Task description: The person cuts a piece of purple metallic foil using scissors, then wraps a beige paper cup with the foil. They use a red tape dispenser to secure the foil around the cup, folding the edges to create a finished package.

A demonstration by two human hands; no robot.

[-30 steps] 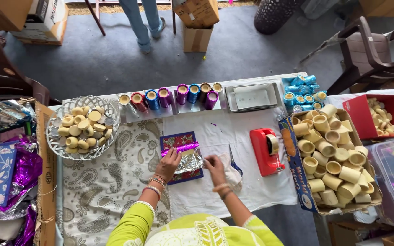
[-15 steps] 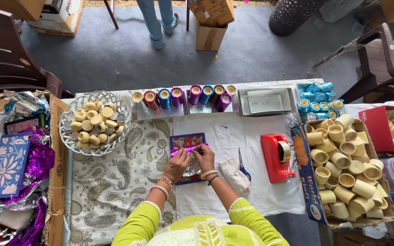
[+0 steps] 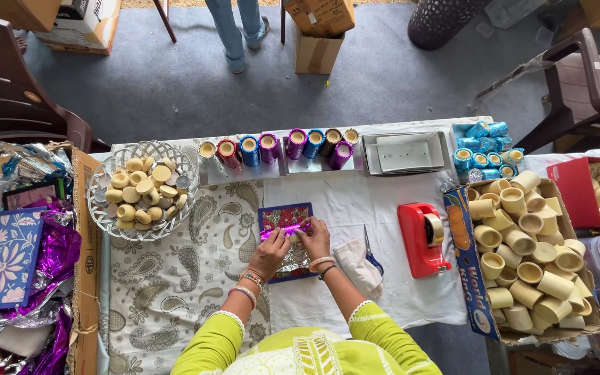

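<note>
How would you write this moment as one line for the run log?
left hand: pinches purple foil roll | right hand: pinches same roll | roll: over patterned card | red tape dispenser: apart, untouched

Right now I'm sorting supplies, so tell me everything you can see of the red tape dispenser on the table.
The red tape dispenser is a blocky desk type, apparently plastic, lying on the white cloth right of the person's hands. A roll of pale tape sits in its upper half, with a dark strip below it. Nothing grips it; scissors lie to its left, apart, and a cardboard box of cream cups stands close on its right.
</note>
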